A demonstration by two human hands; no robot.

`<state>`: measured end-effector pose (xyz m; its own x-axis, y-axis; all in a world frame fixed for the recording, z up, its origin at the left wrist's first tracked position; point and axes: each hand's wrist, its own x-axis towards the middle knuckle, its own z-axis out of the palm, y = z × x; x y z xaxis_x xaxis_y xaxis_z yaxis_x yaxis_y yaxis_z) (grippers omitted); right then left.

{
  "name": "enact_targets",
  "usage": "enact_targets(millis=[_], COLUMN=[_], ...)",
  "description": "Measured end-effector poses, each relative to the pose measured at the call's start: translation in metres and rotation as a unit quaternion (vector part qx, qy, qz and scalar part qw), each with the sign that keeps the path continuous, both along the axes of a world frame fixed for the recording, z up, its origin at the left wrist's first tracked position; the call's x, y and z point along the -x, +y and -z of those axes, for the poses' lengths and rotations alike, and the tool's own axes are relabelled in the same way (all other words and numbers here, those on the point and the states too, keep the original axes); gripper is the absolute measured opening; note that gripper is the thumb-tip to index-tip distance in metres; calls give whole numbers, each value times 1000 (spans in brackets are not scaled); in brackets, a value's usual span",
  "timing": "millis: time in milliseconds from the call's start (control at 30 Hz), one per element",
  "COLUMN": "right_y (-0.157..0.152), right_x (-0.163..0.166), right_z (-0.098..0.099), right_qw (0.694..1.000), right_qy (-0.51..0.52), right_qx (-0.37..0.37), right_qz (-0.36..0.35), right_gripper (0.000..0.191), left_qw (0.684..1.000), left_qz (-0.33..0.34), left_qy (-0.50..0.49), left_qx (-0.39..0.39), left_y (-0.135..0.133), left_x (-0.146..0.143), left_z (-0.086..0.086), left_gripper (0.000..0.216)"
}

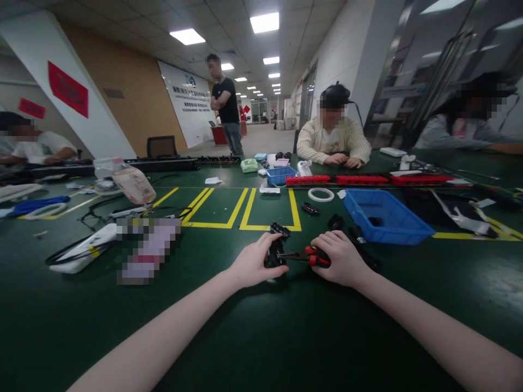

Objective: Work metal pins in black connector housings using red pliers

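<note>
My left hand (258, 260) is closed around a small black plastic part (274, 255), its thumb and fingers on either side. Red-and-black needle-nose pliers (304, 255) sit in my right hand (340, 258), with the fingers wrapped round the handles. The plier tips point left and reach the black part; whether they grip it I cannot tell. Just beyond my left fingers is another small black piece (280, 230). More black pieces lie near my right hand, one of them a rounded one (335, 221) behind the knuckles.
A blue bin (388, 231) stands right of my hands, a smaller blue bin (281, 175) farther back. A white ring (321, 195) and a red strip (362, 179) lie beyond. Leftward are a bottle (134, 184) and a white box (87, 250) with cables. A person (334, 136) sits opposite.
</note>
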<state>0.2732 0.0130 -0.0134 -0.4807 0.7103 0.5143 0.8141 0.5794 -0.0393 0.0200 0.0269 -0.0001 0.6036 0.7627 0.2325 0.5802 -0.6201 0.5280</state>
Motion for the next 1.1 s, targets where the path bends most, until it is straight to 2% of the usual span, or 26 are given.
enact_targets(millis=[333, 1100], right_y=[-4, -3], right_x=[1, 1], right_z=[-3, -4], right_qw=[1000, 1000], right_qy=[-10, -9], right_qx=[-15, -5], right_qz=[12, 2], right_gripper=[23, 24], left_qw=[999, 999], left_qz=[22, 21], left_qy=[48, 37], left_qx=[1, 13], left_y=[4, 2], left_x=[2, 1], left_z=[1, -3], left_gripper=[61, 63])
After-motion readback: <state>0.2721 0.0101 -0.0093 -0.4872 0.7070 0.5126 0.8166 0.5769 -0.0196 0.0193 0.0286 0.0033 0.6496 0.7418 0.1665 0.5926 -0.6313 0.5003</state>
